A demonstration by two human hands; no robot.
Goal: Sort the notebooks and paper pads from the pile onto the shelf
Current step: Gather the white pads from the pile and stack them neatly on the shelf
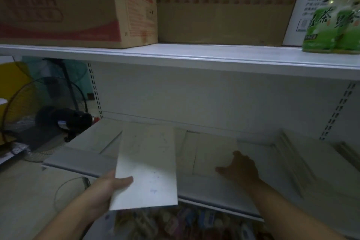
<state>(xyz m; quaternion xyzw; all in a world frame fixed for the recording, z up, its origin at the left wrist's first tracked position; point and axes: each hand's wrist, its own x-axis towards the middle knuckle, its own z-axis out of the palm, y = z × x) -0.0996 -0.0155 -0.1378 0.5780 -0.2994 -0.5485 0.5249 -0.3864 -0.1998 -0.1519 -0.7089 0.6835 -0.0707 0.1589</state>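
Observation:
My left hand grips a pale paper pad by its lower left corner, thumb on top, and holds it over the front edge of the white shelf. My right hand lies with fingers spread on a beige notebook that lies flat on the shelf. More flat pads lie at the shelf's left. A blurred pile of notebooks sits at the right.
Above, an upper shelf board carries cardboard boxes and green tea bottles. A black floor fan stands at the left beyond the shelf end. Colourful goods lie on a lower level.

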